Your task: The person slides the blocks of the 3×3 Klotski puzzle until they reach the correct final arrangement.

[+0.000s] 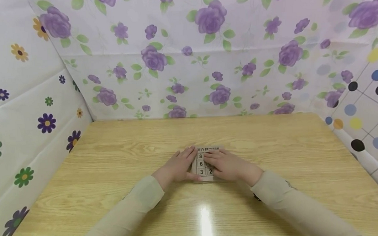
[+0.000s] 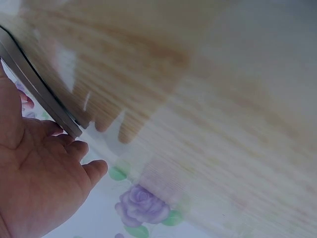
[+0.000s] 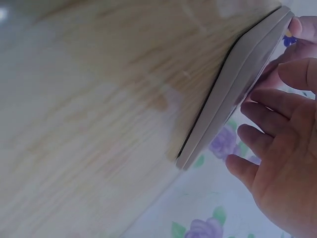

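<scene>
A pale number sliding puzzle (image 1: 195, 172) lies flat on the wooden table, its printed heading along the far edge. Tiles 8, 6, 3 and 2 show; the right hand covers others. Along the puzzle's left side rests my left hand (image 1: 180, 166), fingers extended near the far left corner, thumb on the near left frame. From the right, my right hand (image 1: 228, 164) reaches over the tiles with nearly straight fingers. The left wrist view shows the left palm (image 2: 42, 173) beside the puzzle's edge (image 2: 39, 91). Fingers spread from the right palm (image 3: 290, 148) in the right wrist view.
The glossy wooden table (image 1: 120, 146) extends around the puzzle, with a bright reflection near the front. A purple-flowered cloth (image 1: 173, 72) hangs along the back. Patterned cloths stand at the left (image 1: 33, 140) and right (image 1: 365, 123) sides.
</scene>
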Available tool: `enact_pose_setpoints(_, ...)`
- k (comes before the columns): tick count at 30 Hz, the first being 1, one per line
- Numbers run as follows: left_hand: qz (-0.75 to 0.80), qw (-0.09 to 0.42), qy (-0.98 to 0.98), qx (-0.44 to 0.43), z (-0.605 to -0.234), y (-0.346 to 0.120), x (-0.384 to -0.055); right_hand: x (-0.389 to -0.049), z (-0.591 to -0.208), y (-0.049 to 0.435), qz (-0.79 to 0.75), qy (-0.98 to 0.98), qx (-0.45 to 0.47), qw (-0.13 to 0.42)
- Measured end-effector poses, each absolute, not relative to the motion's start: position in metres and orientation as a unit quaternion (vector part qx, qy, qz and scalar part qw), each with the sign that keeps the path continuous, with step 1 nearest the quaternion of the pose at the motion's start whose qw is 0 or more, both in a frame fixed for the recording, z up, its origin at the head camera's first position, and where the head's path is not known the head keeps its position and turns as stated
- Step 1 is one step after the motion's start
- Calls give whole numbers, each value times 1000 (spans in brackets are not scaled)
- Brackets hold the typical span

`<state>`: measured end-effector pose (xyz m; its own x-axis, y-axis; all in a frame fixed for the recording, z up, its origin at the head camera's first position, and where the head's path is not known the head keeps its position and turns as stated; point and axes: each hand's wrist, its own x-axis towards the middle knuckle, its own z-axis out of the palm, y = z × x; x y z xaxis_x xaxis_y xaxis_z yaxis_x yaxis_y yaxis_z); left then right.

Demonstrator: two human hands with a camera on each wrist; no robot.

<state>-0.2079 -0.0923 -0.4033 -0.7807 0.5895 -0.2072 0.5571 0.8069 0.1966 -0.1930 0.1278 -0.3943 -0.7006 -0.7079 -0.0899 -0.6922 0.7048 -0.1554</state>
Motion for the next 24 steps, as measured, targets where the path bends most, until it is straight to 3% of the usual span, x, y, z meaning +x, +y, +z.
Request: enact_pose_setpoints(24, 64, 129, 943, 299, -406, -92, -209, -196, -400, 132, -69, 926, -358, 97)
